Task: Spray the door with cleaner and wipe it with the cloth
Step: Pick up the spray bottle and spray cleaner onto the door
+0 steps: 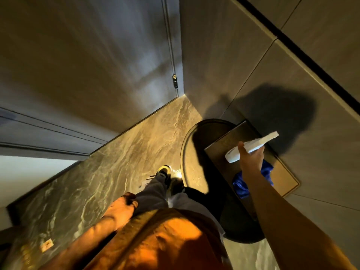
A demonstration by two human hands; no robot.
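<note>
The dark grey door (pixel 93 61) fills the upper left, with a hinge (pixel 175 81) at its right edge near the corner. My right hand (pixel 251 158) reaches out to the right and grips a white spray bottle (pixel 251 146), nozzle pointing up and right. Just below that hand a blue cloth (pixel 243 185) lies on a dark rectangular tray (pixel 220 145); my forearm hides part of it. My left hand (pixel 121 208) hangs low by my left thigh, fingers curled with nothing visible in them.
The tray rests on a round dark side table (pixel 191 152) against the right wall (pixel 292 75). A glossy marbled floor (pixel 116 162) runs between door and table. My shoe (pixel 164 172) stands close to the table's edge. A doorway frame (pixel 39 133) lies at left.
</note>
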